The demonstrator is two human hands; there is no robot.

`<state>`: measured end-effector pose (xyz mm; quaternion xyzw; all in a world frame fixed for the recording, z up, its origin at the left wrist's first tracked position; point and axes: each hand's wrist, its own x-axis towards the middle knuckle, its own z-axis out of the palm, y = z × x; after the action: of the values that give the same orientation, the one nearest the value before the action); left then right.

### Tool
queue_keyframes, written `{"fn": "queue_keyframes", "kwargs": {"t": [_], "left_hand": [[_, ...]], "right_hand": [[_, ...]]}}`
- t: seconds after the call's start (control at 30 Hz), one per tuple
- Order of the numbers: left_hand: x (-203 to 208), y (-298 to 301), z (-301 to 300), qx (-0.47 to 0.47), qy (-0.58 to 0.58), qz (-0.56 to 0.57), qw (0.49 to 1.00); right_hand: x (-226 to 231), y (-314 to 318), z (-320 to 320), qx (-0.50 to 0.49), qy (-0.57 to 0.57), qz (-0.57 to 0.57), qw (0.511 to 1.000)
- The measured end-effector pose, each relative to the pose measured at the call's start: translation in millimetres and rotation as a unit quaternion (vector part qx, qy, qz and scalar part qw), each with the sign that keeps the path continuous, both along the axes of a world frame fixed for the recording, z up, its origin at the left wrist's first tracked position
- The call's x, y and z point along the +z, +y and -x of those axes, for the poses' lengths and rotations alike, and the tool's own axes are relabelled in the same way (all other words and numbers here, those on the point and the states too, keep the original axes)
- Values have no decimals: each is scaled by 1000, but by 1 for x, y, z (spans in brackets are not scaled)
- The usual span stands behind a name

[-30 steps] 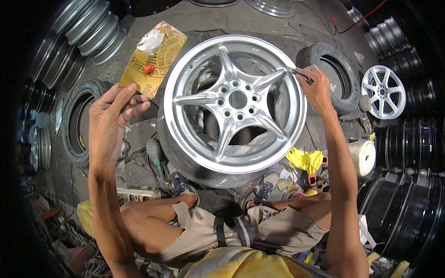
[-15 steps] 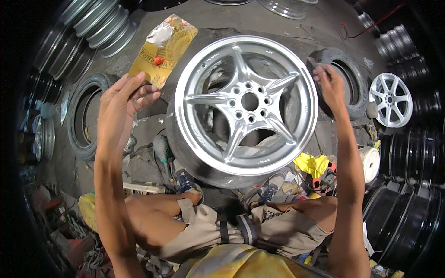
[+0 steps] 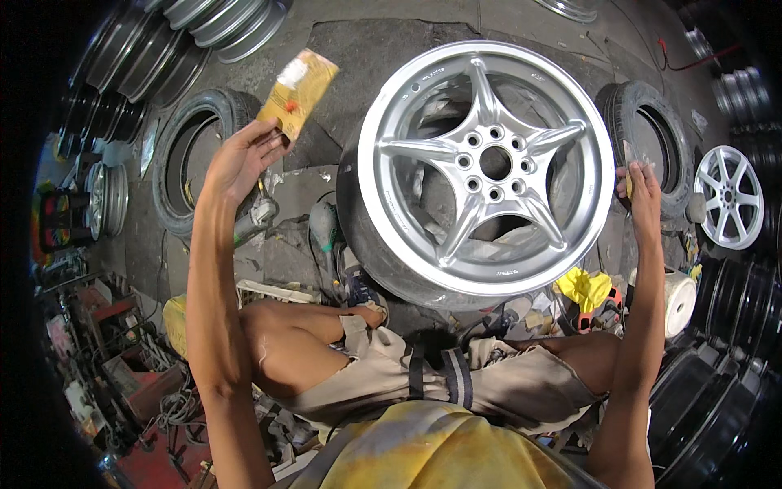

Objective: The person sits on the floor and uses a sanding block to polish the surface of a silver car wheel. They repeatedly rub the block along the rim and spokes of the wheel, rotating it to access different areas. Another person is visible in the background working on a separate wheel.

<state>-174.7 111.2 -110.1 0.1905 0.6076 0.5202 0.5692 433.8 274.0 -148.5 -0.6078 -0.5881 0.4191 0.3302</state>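
Observation:
My left hand (image 3: 244,159) pinches a corner of a yellow-brown sheet of sandpaper (image 3: 312,81), its printed back up. A white smear of paste (image 3: 293,73) and an orange dab (image 3: 291,106) lie on the sheet. Between the fingers of my right hand (image 3: 643,191) is a small thin flat piece (image 3: 627,155), too small to make out. That hand is beside the right edge of a silver five-spoke wheel rim (image 3: 486,106), apart from it or just touching; I cannot tell. The rim lies face up in front of me on a dark tire (image 3: 352,212).
Tires lie left (image 3: 171,159) and right (image 3: 623,122). A white wheel (image 3: 729,196) stands at far right, and stacked rims (image 3: 216,24) at far left. A green-topped power tool (image 3: 322,226) and a grinder (image 3: 257,216) lie near my legs. A yellow cloth (image 3: 585,287) lies below the rim.
My view has shifted, so the rim sits farther right. The right hand has come nearer to me along the rim's right side. The sandpaper appears smaller and slightly turned, still in my left hand.

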Motion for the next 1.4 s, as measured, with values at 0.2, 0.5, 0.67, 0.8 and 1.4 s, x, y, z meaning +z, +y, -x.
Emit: {"fn": "queue_keyframes", "kwargs": {"t": [0.2, 0.5, 0.67, 0.8, 1.4], "left_hand": [[2, -1, -44, -262, 16, 154, 953], [-12, 3, -120, -320, 94, 182, 925], [-11, 15, -116, -280, 140, 143, 939], [6, 41, -102, -237, 161, 69, 956], [-6, 59, -85, -261, 59, -10, 964]], "right_hand": [[-8, 18, 23, 13, 11, -10, 1000], [8, 39, 73, -21, 101, -11, 995], [33, 21, 56, -26, 106, 27, 994], [50, -17, 34, -9, 105, 56, 993], [43, -53, 65, -44, -32, -65, 996]]}}
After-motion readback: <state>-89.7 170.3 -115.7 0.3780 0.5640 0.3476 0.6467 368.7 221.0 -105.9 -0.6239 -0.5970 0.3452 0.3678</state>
